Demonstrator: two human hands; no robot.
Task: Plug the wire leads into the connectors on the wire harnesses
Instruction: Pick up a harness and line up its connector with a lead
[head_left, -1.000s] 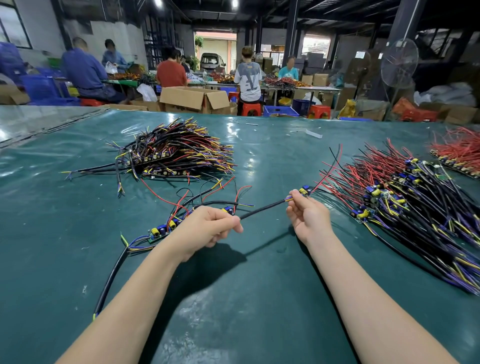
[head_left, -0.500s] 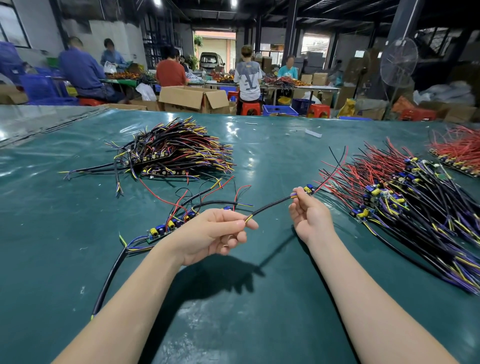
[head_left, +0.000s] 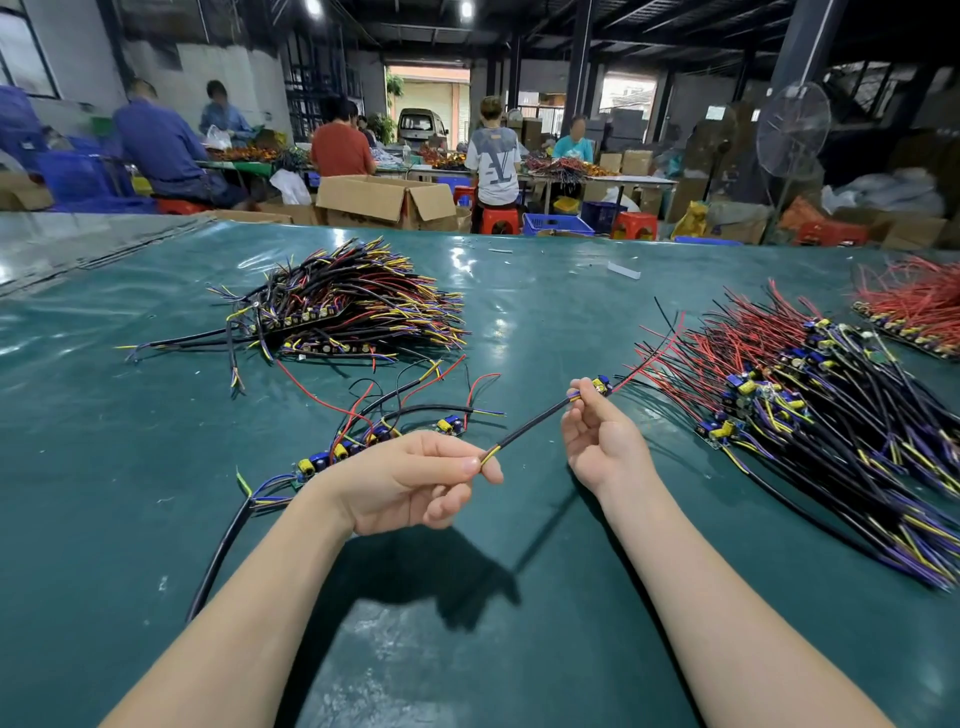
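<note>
Since the earlier frames, the left hand (head_left: 415, 483) has been drawn along the black cable (head_left: 530, 428) to its stripped end. The yellow and blue leads (head_left: 487, 458) there are pinched between thumb and forefinger, and the remaining fingers are loosely curled beneath. The cable is held clear of the green table mat (head_left: 467, 649) and slopes up to the right hand (head_left: 602, 447). It is pinched there at the fingertips, just beside a small module (head_left: 602, 385) bearing blue and yellow components; the other fingers are partly curled. A red lead (head_left: 654, 353) and a black one extend from the module toward the large pile of harnesses (head_left: 810, 410) at the right. A few loose harnesses (head_left: 363, 441) are laid on the mat just behind the left hand, and a second pile (head_left: 353, 306) is seen farther back at the left. A heap of red-wired boards (head_left: 919, 306) lies at the far right edge. Seated workers (head_left: 493, 156) and a cardboard box (head_left: 384, 200) are visible beyond the table.
</note>
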